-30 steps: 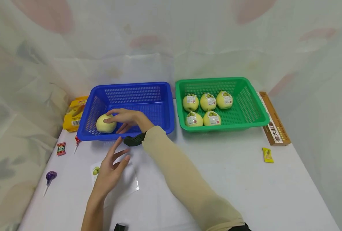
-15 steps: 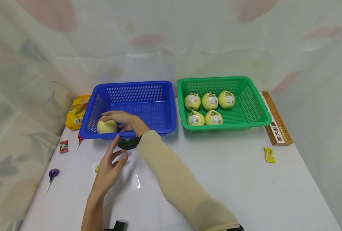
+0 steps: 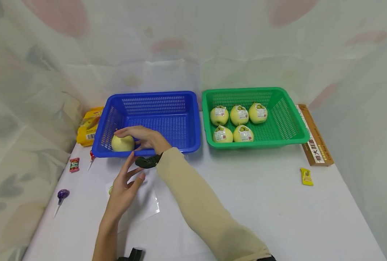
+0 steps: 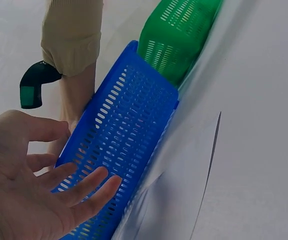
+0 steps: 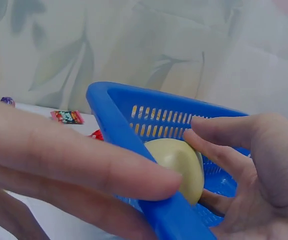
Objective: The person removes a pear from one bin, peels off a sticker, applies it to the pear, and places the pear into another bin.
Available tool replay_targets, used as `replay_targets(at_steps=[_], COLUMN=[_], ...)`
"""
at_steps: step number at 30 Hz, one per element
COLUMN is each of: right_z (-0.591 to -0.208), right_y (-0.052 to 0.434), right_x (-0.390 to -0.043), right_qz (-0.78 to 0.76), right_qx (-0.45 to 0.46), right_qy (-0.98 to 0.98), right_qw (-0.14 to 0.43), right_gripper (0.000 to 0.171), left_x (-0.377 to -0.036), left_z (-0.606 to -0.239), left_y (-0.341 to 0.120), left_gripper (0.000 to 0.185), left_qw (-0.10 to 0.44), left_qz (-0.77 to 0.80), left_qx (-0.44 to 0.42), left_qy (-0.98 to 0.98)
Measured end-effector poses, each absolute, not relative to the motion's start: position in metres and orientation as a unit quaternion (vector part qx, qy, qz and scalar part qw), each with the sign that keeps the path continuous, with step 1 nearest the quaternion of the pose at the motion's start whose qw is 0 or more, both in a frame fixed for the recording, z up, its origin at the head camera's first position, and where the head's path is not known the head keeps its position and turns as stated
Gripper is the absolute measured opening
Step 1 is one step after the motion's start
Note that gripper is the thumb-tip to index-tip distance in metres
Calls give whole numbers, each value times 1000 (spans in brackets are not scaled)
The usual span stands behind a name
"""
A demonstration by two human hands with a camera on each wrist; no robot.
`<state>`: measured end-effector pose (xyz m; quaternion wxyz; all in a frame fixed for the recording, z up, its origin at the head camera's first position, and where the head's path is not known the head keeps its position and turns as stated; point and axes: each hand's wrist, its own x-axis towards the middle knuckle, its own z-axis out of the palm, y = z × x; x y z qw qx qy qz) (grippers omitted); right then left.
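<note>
On a white table (image 3: 252, 203) backed by a pale flowered sheet, the right hand (image 3: 144, 137) is curling its fingers around a smooth, pale yellow-green fruit (image 3: 122, 143) sitting in the blue basket's (image 3: 154, 99) near left corner, while the left hand (image 3: 123, 194) is hovering spread and empty just outside.

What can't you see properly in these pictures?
- Pear in the blue basket: the right hand covers part in the head view.
- Sheet: partly under the left hand.
- Labels on the pears in the green basket: too small to read.
- Box text: too small.
</note>
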<state>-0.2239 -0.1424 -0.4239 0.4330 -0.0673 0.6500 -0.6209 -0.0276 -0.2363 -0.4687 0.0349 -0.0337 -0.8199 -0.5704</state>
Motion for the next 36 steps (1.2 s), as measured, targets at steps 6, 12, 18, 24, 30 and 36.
replay_targets(at_steps=[6, 12, 18, 24, 30, 36], right_z=[-420, -418, -418, -416, -411, -409], right_y=[-139, -139, -138, -139, -141, -140], right_x=[-224, -225, -226, -222, -218, -217], right_qz=[-620, -602, -571, -558, -546, -548], right_qx=[-60, -61, -72, -87, -120, -134], right_qy=[647, 657, 681, 689, 685, 694], right_qw=[440, 450, 454, 455, 467, 447], right_gripper=[37, 50, 58, 60, 64, 61], left_x=[-29, -29, -29, -28, -29, -30], left_z=[-471, -470, -469, -468, -468, -469], left_y=[-237, -237, -237, -237, -236, -236], left_gripper=[82, 84, 84, 84, 84, 84], left_qw=[29, 22, 21, 18, 14, 13], left_qz=[-577, -569, -566, -565, -564, -559], left_qx=[-37, -42, -46, -46, -44, -44], left_qy=[-815, -821, -823, -824, -824, -828])
